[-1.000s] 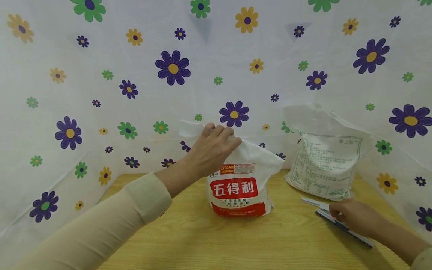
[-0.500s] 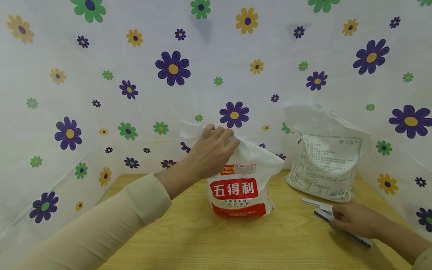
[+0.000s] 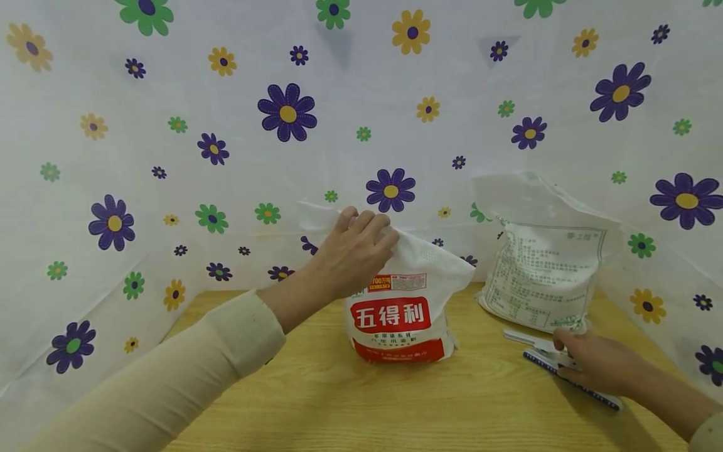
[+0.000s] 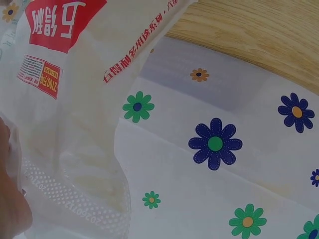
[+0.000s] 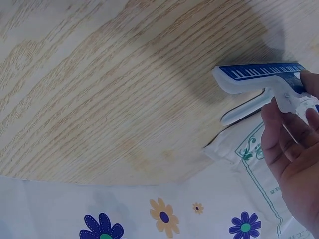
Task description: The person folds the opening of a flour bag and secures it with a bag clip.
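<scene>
A white and red flour bag stands upright mid-table, its lettered side toward me. My left hand grips its loose top edge, fingers curled over the plastic. In the left wrist view the bag fills the left side, and only part of that hand shows. At the right, my right hand pinches a white and blue clip with two long arms. The right wrist view shows thumb and fingers on the clip, its blue, white-marked arm spread apart from the plain white one.
A second white bag with green print stands at the back right, behind the clip. Wood-grain table spreads beneath everything. A white curtain with printed flowers encloses the back and sides.
My right fingers have shifted along the clip, and its blue arm has moved slightly left. My left hand keeps its grip, creeping a little left on the bag's top.
</scene>
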The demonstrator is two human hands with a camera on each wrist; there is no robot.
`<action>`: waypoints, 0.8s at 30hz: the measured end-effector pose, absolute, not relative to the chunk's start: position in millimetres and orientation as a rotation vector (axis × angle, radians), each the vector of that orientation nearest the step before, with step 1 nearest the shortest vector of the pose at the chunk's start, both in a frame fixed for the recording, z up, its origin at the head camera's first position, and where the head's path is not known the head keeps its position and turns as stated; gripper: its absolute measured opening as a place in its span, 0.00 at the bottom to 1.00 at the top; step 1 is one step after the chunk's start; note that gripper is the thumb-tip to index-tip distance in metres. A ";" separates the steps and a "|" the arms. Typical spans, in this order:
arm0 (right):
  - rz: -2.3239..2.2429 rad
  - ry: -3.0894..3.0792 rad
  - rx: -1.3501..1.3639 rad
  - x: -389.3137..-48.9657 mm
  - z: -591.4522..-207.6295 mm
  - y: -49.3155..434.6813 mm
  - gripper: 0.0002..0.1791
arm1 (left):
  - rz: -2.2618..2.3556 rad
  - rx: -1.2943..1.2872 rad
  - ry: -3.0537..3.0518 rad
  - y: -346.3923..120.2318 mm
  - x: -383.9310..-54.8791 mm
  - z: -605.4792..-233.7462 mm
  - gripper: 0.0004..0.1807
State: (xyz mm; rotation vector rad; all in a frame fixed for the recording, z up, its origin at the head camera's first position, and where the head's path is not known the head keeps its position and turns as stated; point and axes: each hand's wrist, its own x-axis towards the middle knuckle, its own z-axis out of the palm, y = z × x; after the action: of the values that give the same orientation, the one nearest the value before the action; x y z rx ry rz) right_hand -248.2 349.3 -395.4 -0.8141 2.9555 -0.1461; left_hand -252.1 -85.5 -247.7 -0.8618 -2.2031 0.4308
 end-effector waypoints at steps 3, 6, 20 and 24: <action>-0.110 2.959 -0.751 -249.7 -394.7 351.0 0.18 | 0.440 -0.862 -2.184 -85.6 -253.1 -247.8 0.18; -0.108 2.955 -0.723 -250.0 -394.8 353.6 0.15 | 0.444 -0.861 -2.151 -85.9 -254.3 -248.0 0.18; -0.181 3.010 -0.862 -248.5 -374.6 345.9 0.13 | 0.274 -0.883 -2.113 -80.7 -254.5 -247.2 0.19; -0.179 3.063 -0.934 -249.1 -363.4 340.0 0.13 | 0.265 -0.887 -2.130 -78.8 -256.1 -248.1 0.19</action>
State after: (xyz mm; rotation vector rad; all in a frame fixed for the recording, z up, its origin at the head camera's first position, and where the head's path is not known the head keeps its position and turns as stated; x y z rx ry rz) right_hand -249.1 340.0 -363.4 -0.9343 3.0629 -0.1792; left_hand -256.1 -78.8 -248.1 -0.8870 -2.1303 0.2649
